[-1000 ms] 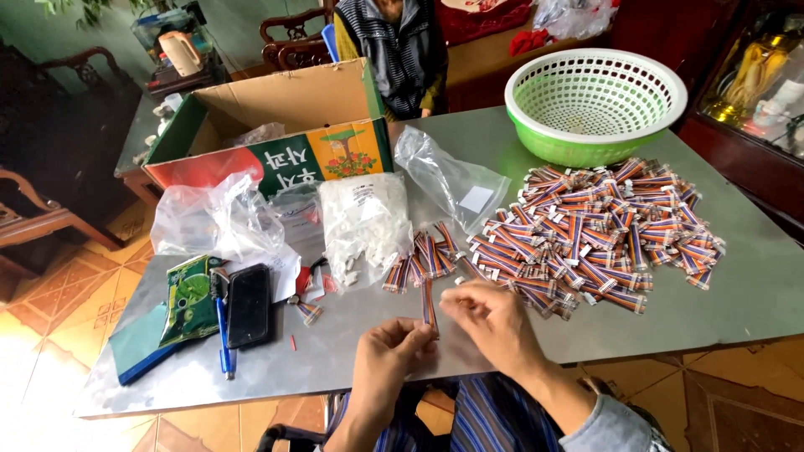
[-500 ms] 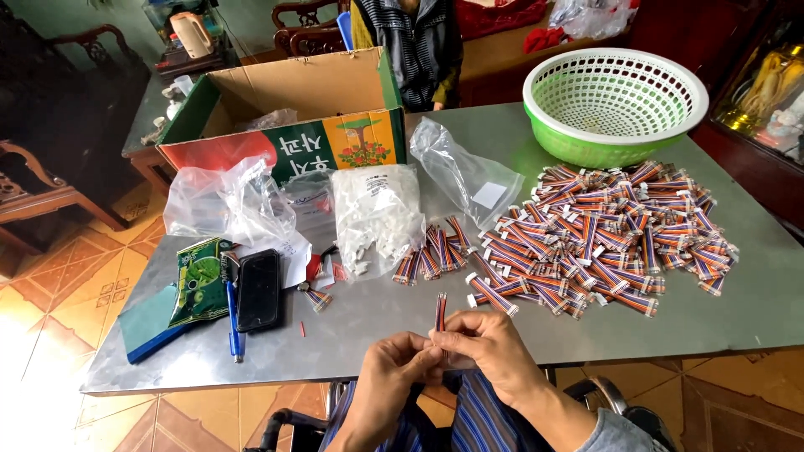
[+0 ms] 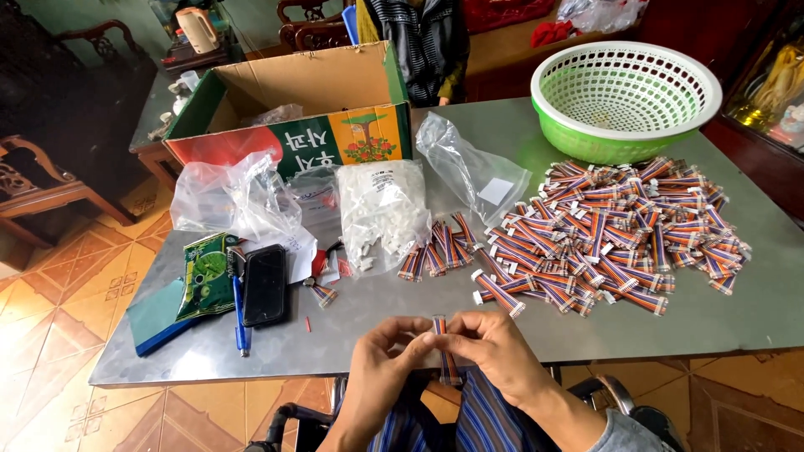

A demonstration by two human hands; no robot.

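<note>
Both my hands meet at the near edge of the grey metal table (image 3: 754, 310). My left hand (image 3: 378, 368) and my right hand (image 3: 490, 351) pinch one short striped ribbon cable (image 3: 441, 343) between their fingertips; it hangs upright, its white connector end at the top. A large heap of the same striped cables (image 3: 611, 234) lies to the right of my hands. A smaller row of cables (image 3: 435, 251) rests beside a clear bag of white connector parts (image 3: 381, 213).
An open cardboard box (image 3: 293, 109) stands at the back left, a green and white plastic basket (image 3: 624, 96) at the back right. Empty clear bags (image 3: 222, 197), a black phone (image 3: 265, 285), a blue pen (image 3: 240, 314) and a green packet (image 3: 205, 276) lie left. A person sits behind the box.
My hands have drawn back toward the table's near edge with the cable still pinched between them. The view has shifted slightly downward.
</note>
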